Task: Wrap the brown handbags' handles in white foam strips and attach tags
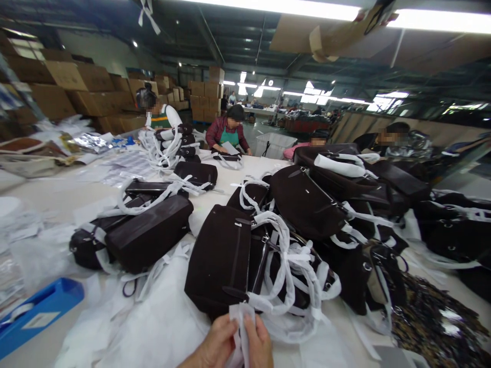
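At the bottom centre, my left hand (220,338) and my right hand (258,340) are side by side, fingers closed on a strip of white tissue paper (241,327) that hangs between them. Just beyond my fingertips is a dark brown bag (218,260), lying on the table with its zip side to the right. Its handles (286,255), wrapped in white paper, loop out to the right of it. Whether the paper strip is joined to the bag cannot be made out.
More dark bags (307,202) are piled at the right, others (149,232) at the left. A blue tape dispenser (42,312) stands at the lower left amid white tissue sheets (153,327). Brown patterned pieces (433,317) lie lower right. Several people sit across the table (230,176).
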`<state>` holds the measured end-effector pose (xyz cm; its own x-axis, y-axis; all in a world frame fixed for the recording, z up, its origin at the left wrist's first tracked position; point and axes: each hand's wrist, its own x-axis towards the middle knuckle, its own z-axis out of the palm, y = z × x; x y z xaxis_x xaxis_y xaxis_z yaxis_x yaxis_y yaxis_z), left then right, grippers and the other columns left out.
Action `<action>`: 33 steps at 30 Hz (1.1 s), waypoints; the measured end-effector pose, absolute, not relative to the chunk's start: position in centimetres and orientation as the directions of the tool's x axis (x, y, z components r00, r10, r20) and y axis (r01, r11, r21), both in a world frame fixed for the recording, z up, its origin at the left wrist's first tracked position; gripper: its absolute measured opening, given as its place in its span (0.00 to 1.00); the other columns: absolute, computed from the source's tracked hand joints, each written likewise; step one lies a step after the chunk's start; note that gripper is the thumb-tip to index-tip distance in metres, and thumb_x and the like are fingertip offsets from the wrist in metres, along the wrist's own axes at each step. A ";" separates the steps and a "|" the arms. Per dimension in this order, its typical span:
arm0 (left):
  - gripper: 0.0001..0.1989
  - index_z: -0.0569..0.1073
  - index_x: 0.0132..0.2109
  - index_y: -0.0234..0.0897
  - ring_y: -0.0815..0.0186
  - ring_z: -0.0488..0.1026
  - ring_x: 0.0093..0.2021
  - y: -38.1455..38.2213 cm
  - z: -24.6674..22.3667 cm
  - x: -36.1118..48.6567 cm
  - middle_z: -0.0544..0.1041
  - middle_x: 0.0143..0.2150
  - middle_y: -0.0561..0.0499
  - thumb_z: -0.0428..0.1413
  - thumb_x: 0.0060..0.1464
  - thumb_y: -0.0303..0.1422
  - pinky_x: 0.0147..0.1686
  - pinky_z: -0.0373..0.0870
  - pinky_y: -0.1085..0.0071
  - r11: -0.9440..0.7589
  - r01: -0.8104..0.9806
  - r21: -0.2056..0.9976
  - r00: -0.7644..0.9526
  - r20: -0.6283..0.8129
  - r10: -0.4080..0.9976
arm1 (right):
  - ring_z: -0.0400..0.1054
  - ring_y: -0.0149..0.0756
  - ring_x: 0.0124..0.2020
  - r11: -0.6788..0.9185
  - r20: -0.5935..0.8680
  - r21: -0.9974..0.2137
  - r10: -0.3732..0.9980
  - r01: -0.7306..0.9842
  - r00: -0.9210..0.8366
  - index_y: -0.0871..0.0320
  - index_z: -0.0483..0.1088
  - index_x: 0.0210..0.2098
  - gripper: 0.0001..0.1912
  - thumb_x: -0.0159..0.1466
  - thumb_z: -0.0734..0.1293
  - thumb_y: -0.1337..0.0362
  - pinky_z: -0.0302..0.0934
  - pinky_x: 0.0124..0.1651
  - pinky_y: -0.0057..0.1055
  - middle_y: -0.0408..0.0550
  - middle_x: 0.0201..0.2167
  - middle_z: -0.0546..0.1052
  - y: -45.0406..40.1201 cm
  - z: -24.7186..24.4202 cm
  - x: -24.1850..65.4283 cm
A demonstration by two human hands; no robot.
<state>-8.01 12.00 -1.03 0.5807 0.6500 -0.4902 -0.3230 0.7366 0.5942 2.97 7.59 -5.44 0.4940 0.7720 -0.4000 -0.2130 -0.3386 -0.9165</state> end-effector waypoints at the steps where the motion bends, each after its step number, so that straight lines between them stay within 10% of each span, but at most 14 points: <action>1: 0.27 0.77 0.39 0.31 0.59 0.72 0.36 12.1 -1.1 -8.1 0.76 0.31 0.46 0.67 0.36 0.48 0.41 0.66 0.67 0.696 -0.277 0.662 0.559 -0.478 0.678 | 0.71 0.49 0.42 -0.342 -0.400 -0.917 0.776 -0.207 0.488 0.59 0.76 0.39 0.31 0.50 0.68 0.39 0.64 0.47 0.37 0.51 0.36 0.81 7.6 -5.5 3.1; 6: 0.25 0.76 0.28 0.32 0.62 0.68 0.31 13.6 -0.2 -8.0 0.74 0.27 0.47 0.50 0.53 0.51 0.33 0.61 0.69 0.295 0.277 0.915 0.397 -0.388 0.832 | 0.69 0.50 0.49 -0.301 -0.382 -0.921 0.828 -0.249 0.411 0.58 0.75 0.44 0.28 0.52 0.70 0.45 0.61 0.54 0.40 0.51 0.43 0.80 7.4 -5.3 2.8; 10: 0.20 0.73 0.24 0.35 0.64 0.67 0.29 15.0 1.2 -7.1 0.73 0.25 0.49 0.47 0.57 0.41 0.33 0.56 0.70 0.021 0.662 0.749 0.311 -0.300 0.902 | 0.69 0.51 0.50 -0.239 -0.359 -0.921 0.826 -0.306 0.435 0.58 0.74 0.45 0.27 0.53 0.70 0.46 0.60 0.56 0.41 0.51 0.42 0.80 7.3 -5.4 2.3; 15: 0.16 0.65 0.17 0.36 0.69 0.61 0.22 15.4 0.7 -6.1 0.61 0.16 0.56 0.49 0.50 0.33 0.24 0.49 0.72 0.174 0.661 0.730 0.269 -0.446 0.854 | 0.68 0.52 0.51 -0.249 -0.375 -0.913 0.825 -0.323 0.423 0.58 0.75 0.45 0.27 0.52 0.71 0.47 0.59 0.58 0.44 0.51 0.43 0.80 7.1 -6.1 2.6; 20: 0.15 0.66 0.20 0.36 0.67 0.64 0.26 14.5 -0.4 -6.1 0.68 0.21 0.52 0.49 0.53 0.33 0.28 0.52 0.72 0.012 0.671 0.741 0.270 -0.260 0.927 | 0.68 0.52 0.52 -0.342 -0.507 -0.785 0.834 -0.517 0.219 0.58 0.75 0.46 0.28 0.53 0.70 0.45 0.62 0.54 0.43 0.51 0.42 0.80 7.6 -5.3 3.3; 33: 0.10 0.73 0.34 0.36 0.60 0.72 0.36 15.7 3.2 -5.6 0.76 0.32 0.45 0.47 0.55 0.29 0.36 0.58 0.70 -0.096 0.729 0.678 0.360 -0.260 0.896 | 0.68 0.41 0.32 -0.319 -0.448 -0.890 0.745 -0.327 0.493 0.59 0.75 0.26 0.21 0.48 0.72 0.45 0.63 0.35 0.31 0.45 0.25 0.77 9.2 -4.0 3.9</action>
